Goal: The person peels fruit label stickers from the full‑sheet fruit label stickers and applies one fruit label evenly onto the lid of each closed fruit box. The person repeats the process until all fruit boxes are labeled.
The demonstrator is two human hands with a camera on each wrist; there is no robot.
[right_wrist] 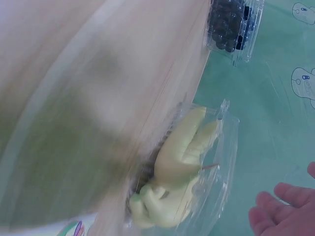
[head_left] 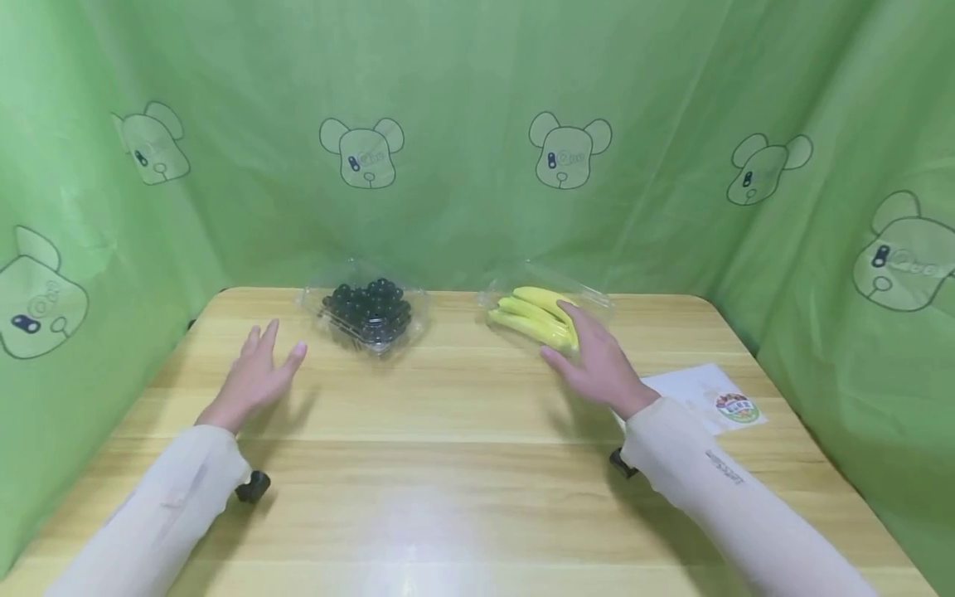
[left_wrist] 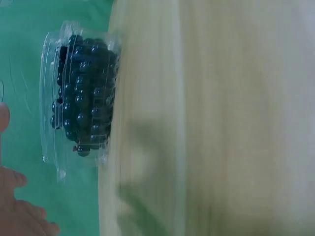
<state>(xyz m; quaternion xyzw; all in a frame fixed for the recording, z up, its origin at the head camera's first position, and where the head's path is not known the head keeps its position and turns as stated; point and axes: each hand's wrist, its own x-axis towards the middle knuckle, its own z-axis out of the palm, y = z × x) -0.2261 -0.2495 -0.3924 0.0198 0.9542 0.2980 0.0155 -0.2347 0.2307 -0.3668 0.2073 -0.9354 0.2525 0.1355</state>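
Note:
Dark round grapes fill a clear plastic clamshell box at the back of the table, left of centre. My left hand is held above the table in front of and left of that box, fingers spread, nothing in them. Yellow bananas lie in a second clear box at the back, right of centre. Over its near right corner hovers my right hand, overlapping the bananas in the head view. The right wrist view has these fingers loosely bent, apart from the banana box.
A white sheet with a round coloured sticker lies on the wooden table, partly behind my right wrist. Green curtains with bear faces stand close behind the boxes and along both sides.

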